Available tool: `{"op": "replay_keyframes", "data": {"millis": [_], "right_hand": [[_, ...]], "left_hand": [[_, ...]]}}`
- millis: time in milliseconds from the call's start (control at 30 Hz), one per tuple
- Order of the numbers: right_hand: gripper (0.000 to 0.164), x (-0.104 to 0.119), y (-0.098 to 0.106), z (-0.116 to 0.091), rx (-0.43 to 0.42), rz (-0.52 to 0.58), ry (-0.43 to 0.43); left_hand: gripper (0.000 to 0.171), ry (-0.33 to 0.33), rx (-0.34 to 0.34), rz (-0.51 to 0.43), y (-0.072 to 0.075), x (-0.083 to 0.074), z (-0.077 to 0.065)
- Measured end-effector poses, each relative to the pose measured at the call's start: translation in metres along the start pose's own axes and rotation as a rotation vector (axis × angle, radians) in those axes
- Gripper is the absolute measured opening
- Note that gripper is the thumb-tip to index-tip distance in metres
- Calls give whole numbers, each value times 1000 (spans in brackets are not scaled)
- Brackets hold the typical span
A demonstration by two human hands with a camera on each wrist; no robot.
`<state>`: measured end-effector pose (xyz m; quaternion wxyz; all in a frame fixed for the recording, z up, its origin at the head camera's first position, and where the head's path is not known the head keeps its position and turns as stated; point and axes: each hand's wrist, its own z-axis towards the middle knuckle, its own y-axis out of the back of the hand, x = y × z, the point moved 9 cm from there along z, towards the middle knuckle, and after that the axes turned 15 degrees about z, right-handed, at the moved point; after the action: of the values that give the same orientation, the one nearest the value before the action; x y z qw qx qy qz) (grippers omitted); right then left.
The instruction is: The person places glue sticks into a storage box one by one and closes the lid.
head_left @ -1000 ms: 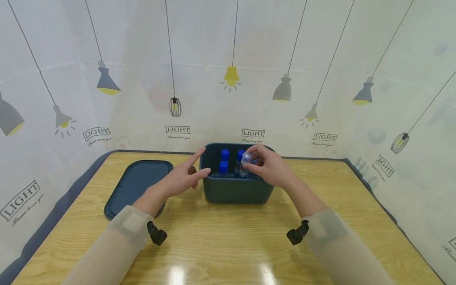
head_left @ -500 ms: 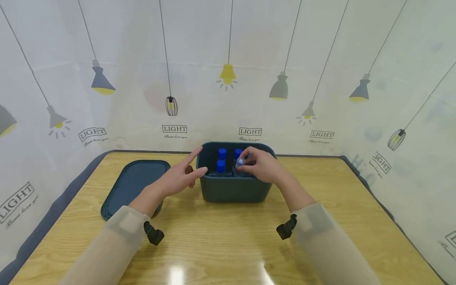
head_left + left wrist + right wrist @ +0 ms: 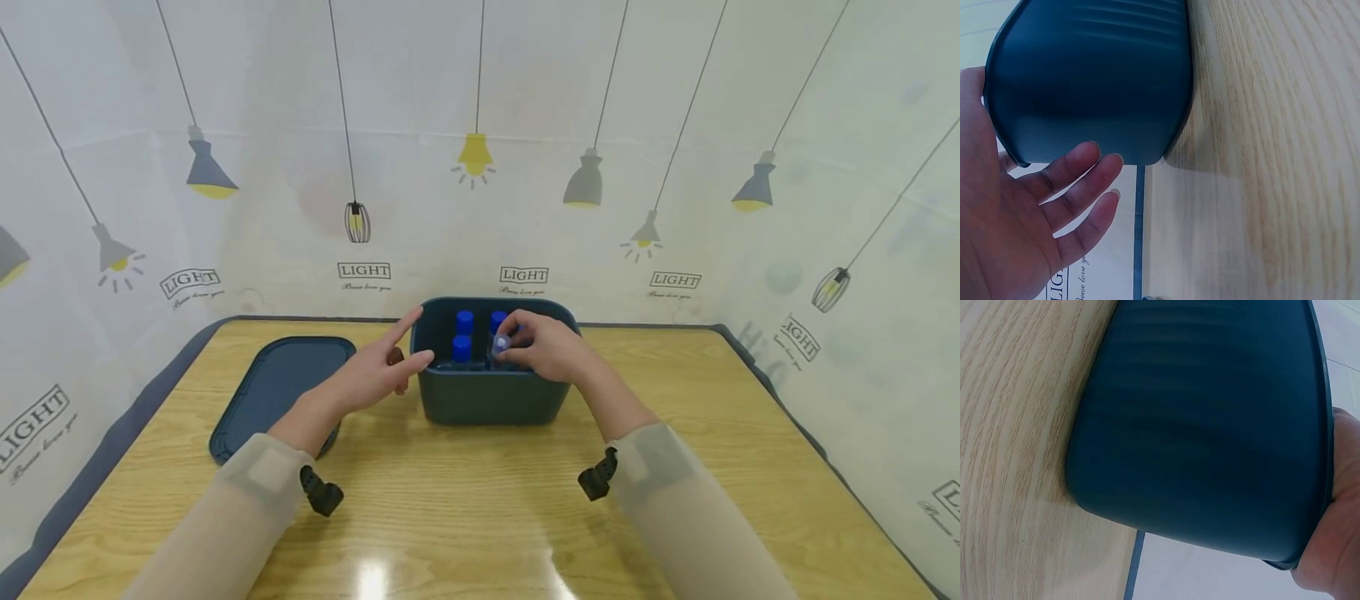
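Down into the teal bin (image 3: 495,400) and slightly toward nine o'clock, since the earlier frame, went the clear-topped bottle (image 3: 501,344), pinched by the right hand (image 3: 546,343). On the rim's nine o'clock side, the left hand (image 3: 375,372) had thumb and forefinger spread wide. Three blue-capped bottles (image 3: 461,348) stood from nine to twelve o'clock of the held one. Further toward nine, a lid (image 3: 288,387) lay on the tabletop (image 3: 480,500). At twelve, the wall covering (image 3: 420,167) read "LIGHT"; the left wrist view caught "love" as well. Only the wrist views showed the bin's ribs (image 3: 1129,22).
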<state>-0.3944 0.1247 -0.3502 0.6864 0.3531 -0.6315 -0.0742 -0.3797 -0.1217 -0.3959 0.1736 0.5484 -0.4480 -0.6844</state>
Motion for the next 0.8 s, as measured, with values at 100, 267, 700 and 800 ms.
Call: {"op": "replay_keyframes", "data": {"millis": [100,267,700,800], "right_hand": [[17,0,1,-1,-4,-8,-9],[27,-1,2,-1,-21,-34,-10],[35,1,6,-4,-54,-44,13],[34,1,6,-4,-62,-49,22]], "left_hand": [[83,0,-1,-2,0,-1,0],[83,-1,-1,-4,0,-1,-1],[82,-5,-2,6,0,-2,-1],[82,-4,-3,9,0,-2,-1]]}}
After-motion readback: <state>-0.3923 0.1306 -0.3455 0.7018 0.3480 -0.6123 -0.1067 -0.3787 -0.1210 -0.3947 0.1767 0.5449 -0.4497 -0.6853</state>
